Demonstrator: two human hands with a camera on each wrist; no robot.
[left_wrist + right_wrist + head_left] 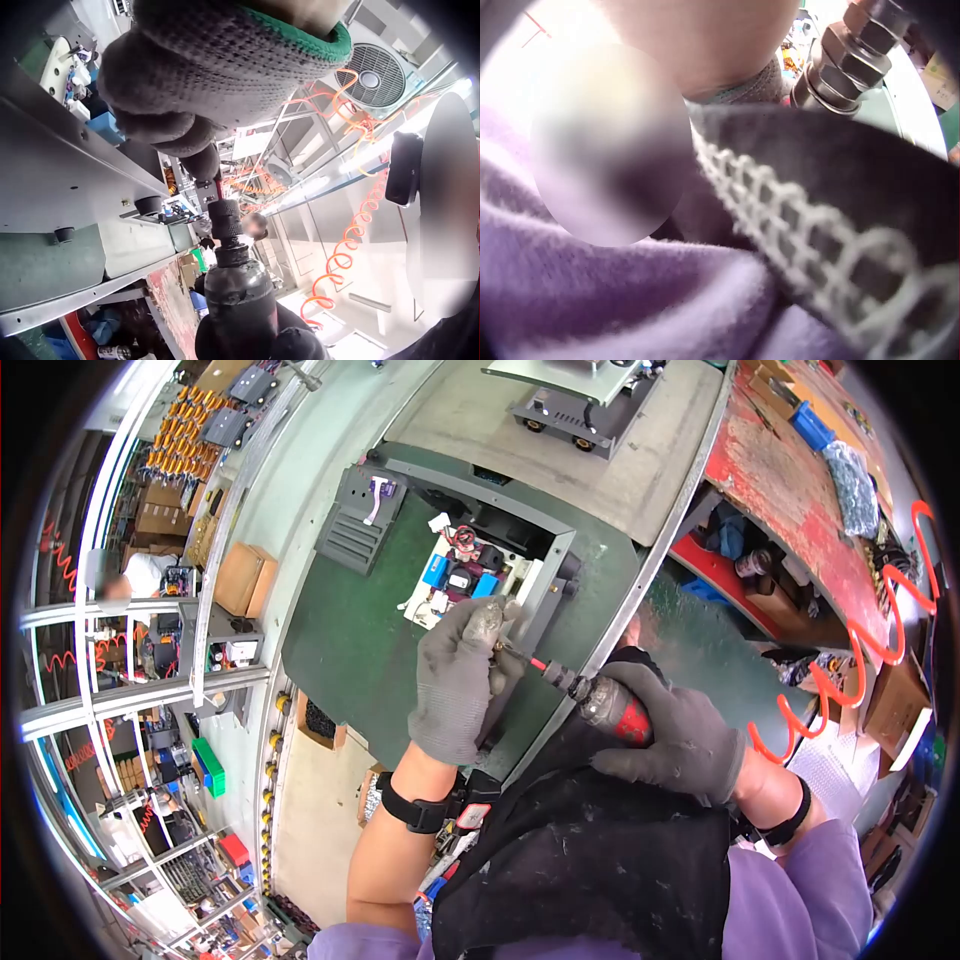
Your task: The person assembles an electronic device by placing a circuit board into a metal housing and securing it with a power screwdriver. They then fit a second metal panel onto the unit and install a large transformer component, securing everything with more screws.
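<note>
In the head view the gloved right hand grips a dark power screwdriver with a red patch, its bit pointing left toward the left hand. The left hand's gloved fingers are curled at the bit's tip; whatever they pinch is too small to tell. Just beyond stands a grey metal housing with a white board carrying blue parts and wires. The left wrist view shows the screwdriver below the curled left fingers. In the right wrist view a metal fitting shows, but no fingers.
A grey vented panel lies on the green work surface. Another metal unit stands farther back. On the right are a red worn bench and a coiled orange air hose. Shelving with parts fills the left.
</note>
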